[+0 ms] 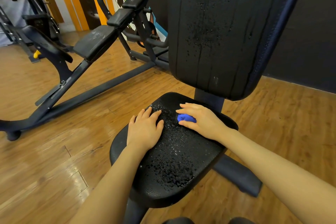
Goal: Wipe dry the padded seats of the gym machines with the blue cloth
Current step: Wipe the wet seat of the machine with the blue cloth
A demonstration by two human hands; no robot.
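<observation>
Your right hand point(203, 121) is grasping the blue cloth point(186, 118), bunched into a wad under your curled fingers and pressed against the far part of the padded seat point(174, 162), just below the backrest point(223, 29). Your left hand point(145, 129) is lying released, fingers straight and spread, palm flat on the seat's left side. Between your two hands the black padding is glistening with water droplets, and beads are covering the near half of the seat too. The upright backrest is showing drips and streaks running down it. Another gym machine point(91, 45) with black pads is standing well apart on the wooden floor point(54, 151) to your left.
</observation>
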